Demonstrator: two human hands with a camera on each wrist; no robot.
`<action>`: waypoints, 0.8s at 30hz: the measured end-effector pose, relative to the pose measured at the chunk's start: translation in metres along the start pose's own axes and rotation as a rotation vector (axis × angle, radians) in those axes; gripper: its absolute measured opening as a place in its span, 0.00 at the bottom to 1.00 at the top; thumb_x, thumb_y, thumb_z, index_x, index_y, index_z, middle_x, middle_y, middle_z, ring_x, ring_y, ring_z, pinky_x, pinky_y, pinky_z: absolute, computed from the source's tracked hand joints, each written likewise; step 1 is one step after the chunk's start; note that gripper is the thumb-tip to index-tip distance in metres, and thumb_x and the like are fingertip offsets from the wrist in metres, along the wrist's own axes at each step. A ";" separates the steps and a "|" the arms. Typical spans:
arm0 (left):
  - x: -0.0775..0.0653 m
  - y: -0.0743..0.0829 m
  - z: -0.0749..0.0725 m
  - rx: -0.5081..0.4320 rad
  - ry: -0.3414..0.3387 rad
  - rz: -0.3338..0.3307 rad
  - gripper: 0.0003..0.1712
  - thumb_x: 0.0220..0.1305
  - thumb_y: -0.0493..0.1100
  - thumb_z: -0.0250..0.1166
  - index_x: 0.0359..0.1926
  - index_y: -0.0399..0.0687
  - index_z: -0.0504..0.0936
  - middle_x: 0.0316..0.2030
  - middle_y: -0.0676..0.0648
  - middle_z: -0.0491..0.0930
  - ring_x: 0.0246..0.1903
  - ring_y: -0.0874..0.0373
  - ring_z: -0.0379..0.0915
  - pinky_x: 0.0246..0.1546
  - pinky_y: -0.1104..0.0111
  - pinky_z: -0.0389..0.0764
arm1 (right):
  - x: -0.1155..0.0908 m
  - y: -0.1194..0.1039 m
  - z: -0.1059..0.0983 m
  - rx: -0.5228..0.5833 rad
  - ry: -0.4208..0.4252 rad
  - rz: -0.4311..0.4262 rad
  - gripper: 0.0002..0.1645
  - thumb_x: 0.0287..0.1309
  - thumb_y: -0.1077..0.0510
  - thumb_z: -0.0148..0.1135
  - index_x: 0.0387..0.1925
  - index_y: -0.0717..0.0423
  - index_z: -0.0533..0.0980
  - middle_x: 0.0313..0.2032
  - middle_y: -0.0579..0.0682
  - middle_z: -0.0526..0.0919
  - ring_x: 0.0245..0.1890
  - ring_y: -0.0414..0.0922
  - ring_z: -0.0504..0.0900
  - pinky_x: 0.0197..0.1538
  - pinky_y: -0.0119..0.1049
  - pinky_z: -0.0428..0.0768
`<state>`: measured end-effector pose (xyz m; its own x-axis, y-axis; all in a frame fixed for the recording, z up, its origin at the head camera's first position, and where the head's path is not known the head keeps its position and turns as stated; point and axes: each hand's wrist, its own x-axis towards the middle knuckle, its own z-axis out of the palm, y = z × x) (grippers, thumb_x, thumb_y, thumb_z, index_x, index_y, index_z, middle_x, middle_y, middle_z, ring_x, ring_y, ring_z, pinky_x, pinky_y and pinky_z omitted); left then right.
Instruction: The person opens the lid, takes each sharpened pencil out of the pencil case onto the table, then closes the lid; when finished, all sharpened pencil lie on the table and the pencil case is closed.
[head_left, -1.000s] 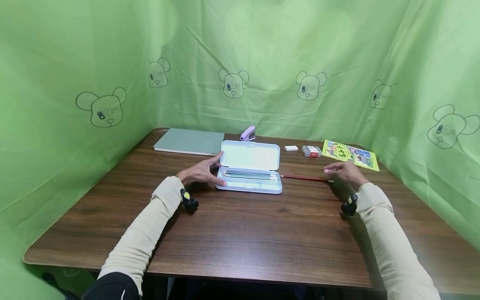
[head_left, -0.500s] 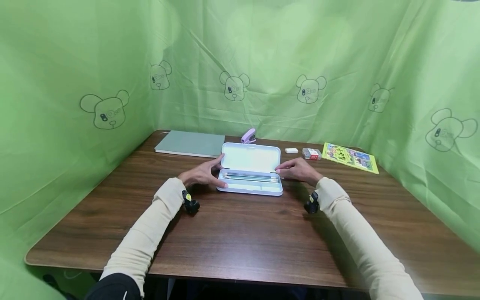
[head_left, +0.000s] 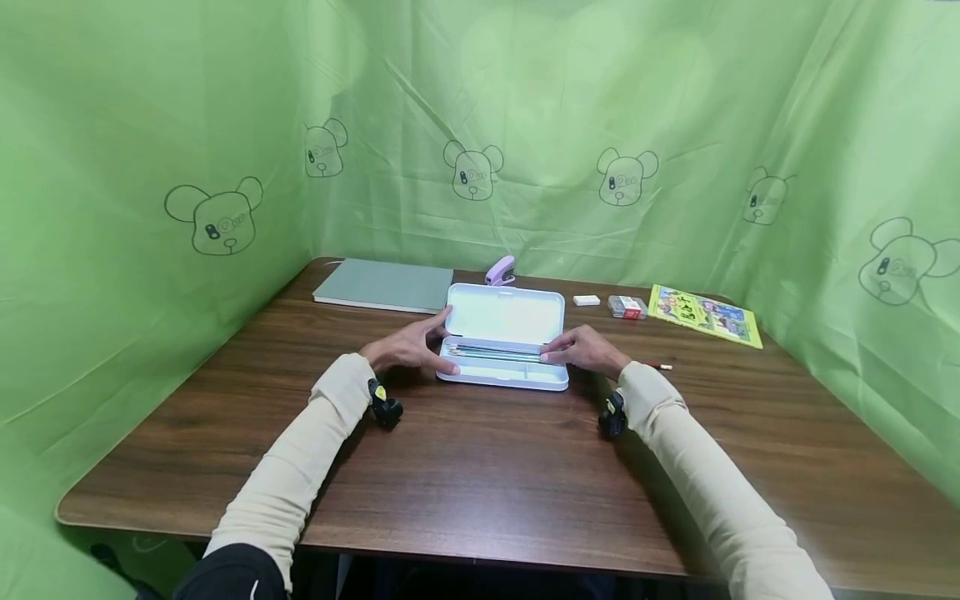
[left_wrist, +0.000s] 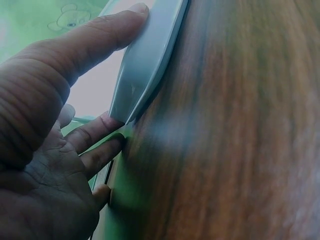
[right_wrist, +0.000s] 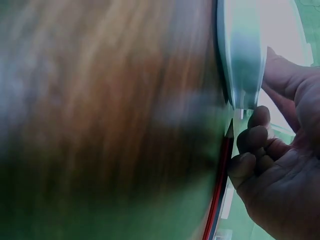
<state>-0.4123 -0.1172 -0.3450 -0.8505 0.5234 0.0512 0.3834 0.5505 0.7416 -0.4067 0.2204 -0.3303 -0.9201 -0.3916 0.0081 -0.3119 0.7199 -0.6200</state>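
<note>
An open, pale blue pencil case (head_left: 506,382) lies on the table with its lid (head_left: 506,312) raised. Several bluish pencils (head_left: 491,353) lie in its rear compartment. My left hand (head_left: 408,346) holds the case's left end, thumb on the front rim and fingers at the back corner. At the right end my right hand (head_left: 588,350) reaches inside, thumb and forefinger pinching the pencil ends; the fingertips are hidden in the right wrist view, and the other fingers are curled. Beside the case lies a red and black pencil (right_wrist: 218,187), its point towards the case, mostly hidden by my right hand in the head view.
Behind the case stand a grey-green notebook (head_left: 386,285) and a purple stapler (head_left: 500,271). To the back right are a white eraser (head_left: 587,301), a small clear box with a red and white label (head_left: 627,307) and a yellow booklet (head_left: 705,317). Green cloth (head_left: 555,108) hangs behind.
My right hand has moved left from the red pencil's far end to the case and down onto the pencils inside. The left hand has stayed on the case; the red pencil remains on the table.
</note>
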 end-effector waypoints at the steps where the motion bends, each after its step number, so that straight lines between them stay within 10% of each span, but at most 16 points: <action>1: 0.000 0.000 0.000 0.001 0.000 0.000 0.70 0.36 0.55 0.76 0.71 0.56 0.37 0.56 0.42 0.67 0.62 0.52 0.51 0.63 0.57 0.47 | 0.000 0.000 0.000 -0.003 0.000 -0.003 0.17 0.52 0.50 0.65 0.41 0.56 0.82 0.45 0.52 0.80 0.50 0.48 0.72 0.53 0.44 0.67; 24: 0.002 -0.002 0.000 0.028 -0.008 0.014 0.69 0.37 0.57 0.75 0.71 0.56 0.37 0.56 0.43 0.67 0.62 0.52 0.51 0.63 0.57 0.46 | -0.014 0.000 -0.030 0.039 0.104 0.028 0.15 0.54 0.52 0.64 0.38 0.59 0.81 0.35 0.51 0.81 0.38 0.46 0.74 0.41 0.37 0.70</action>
<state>-0.4150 -0.1172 -0.3457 -0.8422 0.5363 0.0559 0.4052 0.5610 0.7219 -0.4007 0.2428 -0.3068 -0.9486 -0.3084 0.0707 -0.2781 0.7059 -0.6514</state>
